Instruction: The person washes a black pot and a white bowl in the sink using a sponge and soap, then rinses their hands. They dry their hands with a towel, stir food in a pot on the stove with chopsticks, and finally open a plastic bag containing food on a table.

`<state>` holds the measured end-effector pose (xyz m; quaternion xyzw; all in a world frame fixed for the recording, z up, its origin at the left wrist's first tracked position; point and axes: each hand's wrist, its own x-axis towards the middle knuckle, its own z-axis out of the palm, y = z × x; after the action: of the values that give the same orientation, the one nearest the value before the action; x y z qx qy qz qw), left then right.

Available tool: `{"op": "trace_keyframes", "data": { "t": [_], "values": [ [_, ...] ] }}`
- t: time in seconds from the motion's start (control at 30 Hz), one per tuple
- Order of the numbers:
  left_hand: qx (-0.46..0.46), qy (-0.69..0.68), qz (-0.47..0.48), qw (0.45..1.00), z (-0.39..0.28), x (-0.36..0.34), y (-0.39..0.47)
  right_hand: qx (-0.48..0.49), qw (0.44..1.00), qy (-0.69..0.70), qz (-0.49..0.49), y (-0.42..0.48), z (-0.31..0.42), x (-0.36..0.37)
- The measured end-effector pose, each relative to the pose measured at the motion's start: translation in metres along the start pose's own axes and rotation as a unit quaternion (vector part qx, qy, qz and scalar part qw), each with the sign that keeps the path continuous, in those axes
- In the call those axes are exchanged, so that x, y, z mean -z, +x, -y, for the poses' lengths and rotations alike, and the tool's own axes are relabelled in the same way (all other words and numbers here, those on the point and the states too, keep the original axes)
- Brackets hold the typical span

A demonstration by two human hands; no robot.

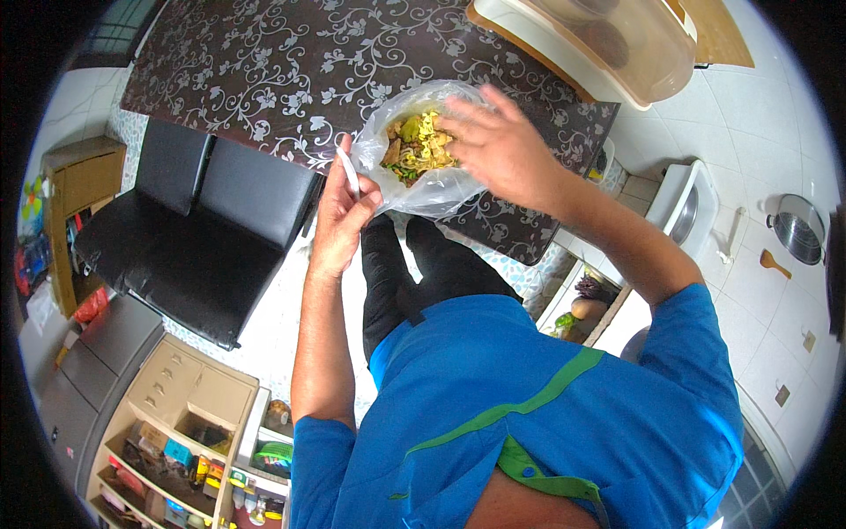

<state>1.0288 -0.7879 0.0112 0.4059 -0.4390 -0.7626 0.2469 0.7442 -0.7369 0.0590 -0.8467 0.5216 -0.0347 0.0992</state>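
Note:
A clear plastic bag [439, 195] lies spread at the near edge of the patterned dark table [277, 59]. Inside it is a mix of food scraps [420, 149], with yellow pieces, brown chunks and green bits. My left hand [345, 208] is at the bag's left side, its thumb and fingers around a slender white object [348, 173]; whether it is a utensil handle is unclear. Over the right rim of the bag is my right hand [499, 149], blurred, with its fingers apart. I see nothing held in it, though its palm side is hidden.
A lidded container [588, 49] stands at the table's far right. A black padded chair [192, 231] is left of my legs. Vegetables [581, 307] sit on a low shelf at right, below a white basin [687, 202]. A cluttered cabinet [178, 423] stands at lower left.

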Motion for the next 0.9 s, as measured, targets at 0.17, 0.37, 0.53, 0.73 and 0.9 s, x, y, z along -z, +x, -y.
{"op": "trace_keyframes", "data": {
  "t": [0.17,0.37,0.53,0.73,0.9],
  "values": [
    [0.008,-0.042,-0.007,0.999,0.001,-0.003,-0.003,0.002,0.877,-0.024,0.48,-0.007,0.002,-0.021],
    [-0.007,-0.008,-0.016,1.0,0.016,-0.006,-0.006,-0.064,0.962,0.007,0.264,-0.026,-0.022,-0.067],
    [-0.037,-0.007,-0.057,0.998,0.013,-0.012,-0.003,-0.157,0.977,0.141,0.015,-0.004,-0.027,-0.108],
    [-0.074,0.002,-0.076,0.994,0.008,-0.016,-0.002,-0.188,0.98,0.065,-0.007,0.007,-0.032,-0.139],
    [-0.111,-0.014,-0.089,0.99,0.01,-0.004,-0.002,-0.15,0.988,0.038,-0.014,0.023,-0.033,-0.133]
  ]
}}
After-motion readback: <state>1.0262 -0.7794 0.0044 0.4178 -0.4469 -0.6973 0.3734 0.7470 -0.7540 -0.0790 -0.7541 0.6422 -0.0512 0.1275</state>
